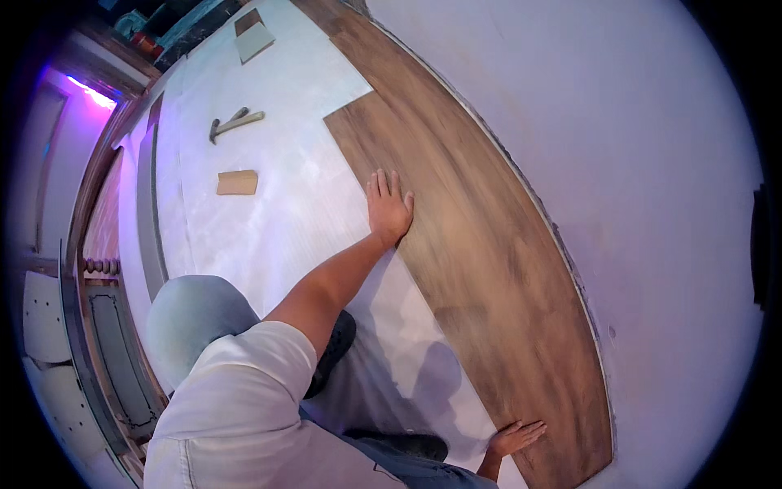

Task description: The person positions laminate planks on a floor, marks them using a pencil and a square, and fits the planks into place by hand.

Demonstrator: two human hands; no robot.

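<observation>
My left hand [390, 208] lies flat on the inner edge of a brown wood-look floor plank [456, 269], its fingers spread. Lower down, my right hand [517, 438] rests open near the close end of the same strip of planks, fingers stretched toward the wall. Neither hand grips anything. The planks run along the foot of the wall, with one row stepping back beyond my left hand. White underlay sheet [285, 196] covers the floor beside them.
A hammer [236, 122] and a small tan block [237, 182] lie on the underlay. Farther off is a pale cut piece [255, 42]. The white wall [652, 204] bounds the right side. A long grey strip [148, 212] and wooden furniture [122, 359] stand left.
</observation>
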